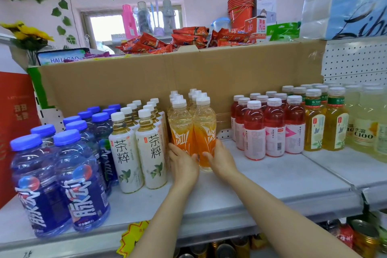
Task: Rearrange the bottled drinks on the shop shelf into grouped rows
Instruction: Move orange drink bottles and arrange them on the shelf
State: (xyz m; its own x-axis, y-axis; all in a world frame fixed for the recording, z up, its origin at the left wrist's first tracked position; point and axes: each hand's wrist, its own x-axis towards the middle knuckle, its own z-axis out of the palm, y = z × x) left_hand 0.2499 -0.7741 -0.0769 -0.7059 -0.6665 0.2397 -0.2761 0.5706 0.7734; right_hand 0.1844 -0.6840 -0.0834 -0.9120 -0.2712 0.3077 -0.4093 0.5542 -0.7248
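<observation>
Nearest, both forearms reach in over the shelf (261, 184). The left hand (183, 163) grips the base of the front left orange-label bottle (181, 132); the right hand (221, 160) grips the base of the front right orange-label bottle (205, 130). Fingers of each curl round their own bottle, and both bottles stand upright on the shelf, touching each other.

Progress, as judged: largely done. Drinks already stand in grouped double rows by kind. Remaining work appears to be closing the open gap between the orange group and the red drinks (272, 128).

Counts, from caps visible:
- Blue bottles (58, 178): about ten, two rows.
- White tea bottles (138, 148): about eight.
- Orange-label: about eight; rear ones partly hidden.
- Red drinks: about nine.
- Green-label tea (324, 128): at least seven, rear ones uncertain.
- Pale lemon drinks (364, 128): cut off by the frame edge, count not possible.

Behind stands a cardboard box (146, 77).
</observation>
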